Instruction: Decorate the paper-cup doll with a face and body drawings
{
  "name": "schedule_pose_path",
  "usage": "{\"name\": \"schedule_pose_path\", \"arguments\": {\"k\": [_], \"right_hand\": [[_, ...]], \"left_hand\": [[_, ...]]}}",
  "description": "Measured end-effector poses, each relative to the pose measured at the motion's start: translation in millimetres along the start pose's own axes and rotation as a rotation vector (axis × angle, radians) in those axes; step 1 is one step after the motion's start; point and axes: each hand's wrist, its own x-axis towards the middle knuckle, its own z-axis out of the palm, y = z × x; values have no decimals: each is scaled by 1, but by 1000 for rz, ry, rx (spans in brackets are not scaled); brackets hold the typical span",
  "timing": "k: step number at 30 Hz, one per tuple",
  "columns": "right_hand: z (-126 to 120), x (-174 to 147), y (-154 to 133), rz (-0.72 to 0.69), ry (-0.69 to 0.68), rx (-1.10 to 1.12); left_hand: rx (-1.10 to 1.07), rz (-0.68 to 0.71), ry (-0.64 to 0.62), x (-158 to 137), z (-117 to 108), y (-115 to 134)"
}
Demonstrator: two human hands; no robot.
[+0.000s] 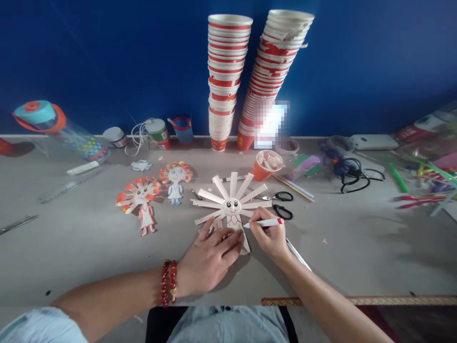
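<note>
A white paper doll [233, 207] lies on the table in front of me, its cut strips fanned out like hair round a drawn face. My left hand [210, 255] rests flat over the lower part of the doll, fingers stretched out; some of the body is hidden beneath it. Between the fingers of my right hand [271, 236] is a white marker with a red end [269, 222]. Its tip is by the right edge of the doll's body, where red lines show. Black-handled scissors [283, 196] lie just beyond, partly under the strips.
Two finished-looking paper dolls [146, 214] [174, 188] lie to the left. Tall stacks of paper cups [224, 71] [276, 62] stand at the back, near a cup of scraps [267, 164]. A bottle [67, 128] leans at left; a pen [299, 255] lies by my right forearm.
</note>
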Motion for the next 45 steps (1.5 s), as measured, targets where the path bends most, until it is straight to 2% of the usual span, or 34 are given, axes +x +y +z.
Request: {"name": "schedule_pose_path", "arguments": {"k": [45], "right_hand": [[-2, -5, 9, -11, -74, 40]], "left_hand": [[-31, -26, -47, -1, 1, 1]]}}
